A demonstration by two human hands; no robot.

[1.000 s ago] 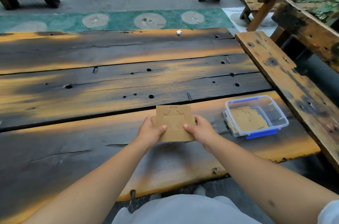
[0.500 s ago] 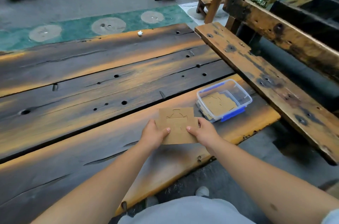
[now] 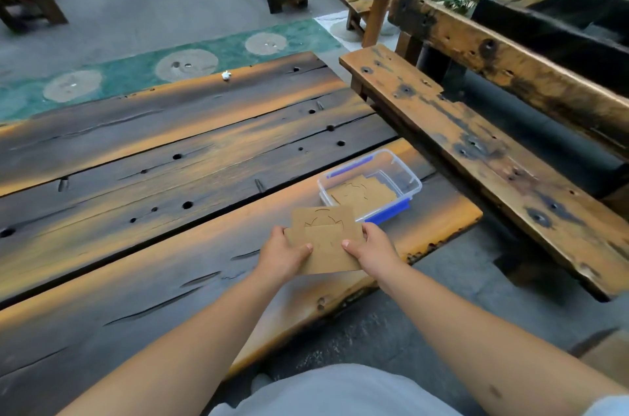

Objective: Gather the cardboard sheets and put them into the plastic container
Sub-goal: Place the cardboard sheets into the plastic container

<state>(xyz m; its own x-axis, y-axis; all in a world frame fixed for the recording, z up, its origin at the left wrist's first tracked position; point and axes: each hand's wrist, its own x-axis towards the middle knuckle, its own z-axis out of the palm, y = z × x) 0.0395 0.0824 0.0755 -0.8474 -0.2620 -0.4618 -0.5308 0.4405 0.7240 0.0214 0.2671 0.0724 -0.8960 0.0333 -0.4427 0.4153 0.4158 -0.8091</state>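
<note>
Pale grey cloth (image 3: pixel 333 391) fills the bottom edge, cut off by the frame, and two bare forearms reach out from it over the dark plank table (image 3: pixel 143 279). Left hand (image 3: pixel 282 254) and right hand (image 3: pixel 372 250) pinch a small stack of cardboard sheets (image 3: pixel 326 238) by its side edges, thumbs on top, the other fingers hidden underneath. How many sheets are in the stack is hard to make out; curved cut lines show on the rear one. Just beyond, near the table's right end, sits the clear plastic container (image 3: pixel 406 173) with blue clips, more cardboard pieces (image 3: pixel 362 194) lying flat inside. Further right runs a weathered wooden bench (image 3: pixel 476 156), and a tiny white scrap (image 3: pixel 226 75) lies at the far edge.
</note>
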